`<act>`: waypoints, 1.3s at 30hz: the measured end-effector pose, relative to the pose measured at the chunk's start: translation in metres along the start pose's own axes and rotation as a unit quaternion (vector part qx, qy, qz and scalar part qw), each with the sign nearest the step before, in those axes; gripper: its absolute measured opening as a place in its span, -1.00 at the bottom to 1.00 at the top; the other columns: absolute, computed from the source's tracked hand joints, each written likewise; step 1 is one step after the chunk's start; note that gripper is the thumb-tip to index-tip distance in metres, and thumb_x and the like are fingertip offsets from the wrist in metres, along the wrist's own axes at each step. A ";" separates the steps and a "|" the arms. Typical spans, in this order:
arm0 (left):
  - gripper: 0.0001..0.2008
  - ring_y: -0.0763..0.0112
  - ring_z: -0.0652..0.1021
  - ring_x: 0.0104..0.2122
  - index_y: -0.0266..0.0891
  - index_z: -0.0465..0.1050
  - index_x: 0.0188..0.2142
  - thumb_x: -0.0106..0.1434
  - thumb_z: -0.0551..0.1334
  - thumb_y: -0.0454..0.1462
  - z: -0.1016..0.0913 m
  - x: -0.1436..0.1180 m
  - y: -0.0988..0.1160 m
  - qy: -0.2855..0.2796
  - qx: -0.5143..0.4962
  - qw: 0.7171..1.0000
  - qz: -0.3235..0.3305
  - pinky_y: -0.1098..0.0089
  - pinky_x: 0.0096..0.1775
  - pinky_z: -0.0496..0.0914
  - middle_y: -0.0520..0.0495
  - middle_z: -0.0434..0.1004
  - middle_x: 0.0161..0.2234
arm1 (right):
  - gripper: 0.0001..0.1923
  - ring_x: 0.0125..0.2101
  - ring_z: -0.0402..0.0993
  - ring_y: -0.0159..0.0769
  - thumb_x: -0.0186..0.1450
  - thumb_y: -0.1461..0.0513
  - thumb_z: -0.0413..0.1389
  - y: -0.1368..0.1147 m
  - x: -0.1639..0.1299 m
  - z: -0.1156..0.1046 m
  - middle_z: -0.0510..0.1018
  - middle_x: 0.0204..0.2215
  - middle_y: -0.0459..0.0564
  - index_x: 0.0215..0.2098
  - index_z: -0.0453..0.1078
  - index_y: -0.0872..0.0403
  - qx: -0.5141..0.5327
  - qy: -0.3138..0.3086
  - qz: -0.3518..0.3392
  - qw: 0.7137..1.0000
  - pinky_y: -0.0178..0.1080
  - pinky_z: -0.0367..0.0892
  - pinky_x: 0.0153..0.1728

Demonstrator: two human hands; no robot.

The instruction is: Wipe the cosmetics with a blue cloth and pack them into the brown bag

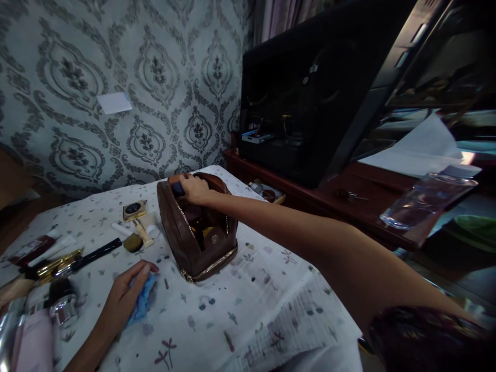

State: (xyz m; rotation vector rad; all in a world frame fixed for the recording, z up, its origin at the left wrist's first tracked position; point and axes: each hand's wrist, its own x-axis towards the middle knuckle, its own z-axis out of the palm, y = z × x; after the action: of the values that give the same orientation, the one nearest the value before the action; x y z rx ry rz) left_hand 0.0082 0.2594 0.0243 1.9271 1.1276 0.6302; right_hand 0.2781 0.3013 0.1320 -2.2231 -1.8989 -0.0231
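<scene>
A brown zip-up cosmetics bag (170,222) stands open on the patterned cloth. My right hand (195,189) is inside its far end, the fingers closed round a dark blue rounded object (178,188) that is mostly hidden. Farther down in the bag lie a yellow item (211,235) and other things too dark to name. My left hand (126,294) rests on the cloth left of the bag, closed on a crumpled light blue cloth (142,299). Between the left hand and the wall lie a round olive-lidded jar (133,243), a small cream tube (144,233) and a square gold compact (134,209).
Several cosmetics crowd the left side, among them a black slim tube (98,253), a dark-capped bottle (62,299) and a pink tube (35,338). On the right stand a red-brown desk (364,191), a large black screen (294,113) and a clear bottle (426,199) near the edge.
</scene>
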 end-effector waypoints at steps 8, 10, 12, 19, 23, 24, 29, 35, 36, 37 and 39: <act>-0.38 0.39 0.38 -0.53 -0.23 0.52 -0.38 0.17 0.10 0.28 0.001 0.000 0.005 0.024 0.014 0.999 0.026 0.45 -0.46 0.32 0.03 0.37 -0.55 | -0.29 0.15 0.36 0.05 0.26 0.08 0.27 0.003 0.002 0.003 0.36 0.19 0.27 0.24 0.11 0.13 -0.008 0.007 -0.006 1.000 -0.02 0.35 0.08; -0.39 0.38 0.38 -0.54 -0.22 0.52 -0.38 0.17 0.09 0.27 0.002 -0.001 0.006 0.023 0.010 0.999 0.022 0.44 -0.47 0.32 0.04 0.35 -0.58 | -0.25 0.15 0.36 0.06 0.23 0.04 0.28 0.003 0.001 0.003 0.35 0.19 0.28 0.25 0.10 0.13 -0.006 0.006 -0.008 1.000 -0.02 0.35 0.08; -0.40 0.37 0.37 -0.56 -0.21 0.52 -0.37 0.18 0.10 0.26 0.001 -0.001 0.007 0.018 0.005 1.000 0.015 0.44 -0.49 0.31 0.05 0.32 -0.61 | -0.19 0.15 0.36 0.06 0.19 -0.01 0.31 0.004 0.001 0.002 0.36 0.19 0.27 0.25 0.10 0.11 -0.004 0.004 -0.011 1.000 -0.02 0.35 0.08; -0.43 0.38 0.36 -0.56 -0.21 0.52 -0.37 0.20 0.10 0.23 0.001 -0.002 0.006 0.016 0.009 1.000 0.021 0.45 -0.49 0.31 0.06 0.33 -0.59 | -0.23 0.16 0.35 0.05 0.21 0.05 0.30 0.005 0.002 0.003 0.37 0.18 0.28 0.24 0.10 0.13 -0.009 -0.001 -0.017 1.000 0.00 0.33 0.10; -0.43 0.38 0.37 -0.58 -0.20 0.50 -0.36 0.20 0.09 0.24 0.001 -0.003 0.008 0.000 -0.005 1.000 0.010 0.44 -0.52 0.30 0.06 0.35 -0.61 | -0.19 0.17 0.33 0.05 0.19 0.04 0.31 0.004 0.002 0.004 0.37 0.19 0.28 0.25 0.09 0.12 -0.017 -0.004 -0.025 1.000 -0.01 0.33 0.10; -0.43 0.37 0.38 -0.58 -0.20 0.50 -0.36 0.20 0.09 0.24 0.001 -0.003 0.008 -0.002 -0.006 1.000 0.011 0.43 -0.51 0.31 0.06 0.36 -0.62 | -0.20 0.17 0.33 0.05 0.19 0.04 0.31 0.004 0.002 0.004 0.37 0.19 0.28 0.26 0.08 0.12 -0.019 -0.004 -0.028 0.999 -0.01 0.33 0.10; -0.44 0.39 0.40 -0.55 -0.22 0.51 -0.34 0.21 0.11 0.23 0.001 -0.001 0.003 0.003 0.001 1.000 0.015 0.43 -0.47 0.33 0.06 0.37 -0.58 | -0.38 0.19 0.30 0.04 0.25 0.19 0.23 0.002 -0.002 0.000 0.33 0.20 0.31 0.22 0.17 0.14 -0.036 -0.008 -0.051 0.998 0.01 0.31 0.14; -0.43 0.40 0.40 -0.57 -0.24 0.46 -0.26 0.21 0.13 0.23 0.001 0.000 -0.002 -0.025 -0.034 0.999 -0.009 0.46 -0.53 0.28 0.06 0.38 -0.58 | -0.50 0.17 0.34 0.01 0.22 0.36 0.17 0.003 -0.013 -0.010 0.40 0.15 0.22 0.14 0.32 0.10 -0.054 -0.063 -0.093 0.992 -0.01 0.35 0.12; -0.43 0.39 0.40 -0.58 -0.24 0.46 -0.25 0.21 0.13 0.23 0.001 0.000 -0.003 -0.026 -0.035 0.999 -0.010 0.46 -0.52 0.28 0.06 0.37 -0.59 | -0.51 0.16 0.36 0.02 0.21 0.35 0.18 0.003 -0.014 -0.011 0.42 0.13 0.20 0.12 0.34 0.09 -0.055 -0.075 -0.096 0.991 -0.01 0.36 0.10; -0.42 0.39 0.41 -0.58 -0.24 0.46 -0.25 0.21 0.13 0.24 0.000 0.000 -0.003 -0.026 -0.034 0.999 -0.011 0.45 -0.52 0.29 0.07 0.36 -0.59 | -0.51 0.14 0.38 0.03 0.20 0.35 0.19 0.004 -0.015 -0.012 0.44 0.12 0.19 0.11 0.36 0.08 -0.056 -0.087 -0.097 0.990 0.00 0.38 0.07; -0.42 0.38 0.41 -0.58 -0.24 0.46 -0.24 0.21 0.13 0.24 0.000 0.000 -0.004 -0.027 -0.030 0.999 -0.010 0.44 -0.52 0.29 0.07 0.35 -0.60 | -0.48 0.11 0.42 0.06 0.15 0.34 0.25 0.005 -0.016 -0.012 0.46 0.10 0.18 0.09 0.38 0.06 -0.057 -0.105 -0.091 0.989 0.00 0.41 0.03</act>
State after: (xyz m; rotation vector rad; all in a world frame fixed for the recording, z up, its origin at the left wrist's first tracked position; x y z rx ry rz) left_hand 0.0061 0.2605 0.0209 1.8698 1.0812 0.5907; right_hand 0.2814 0.2827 0.1405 -2.1899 -2.2624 0.0781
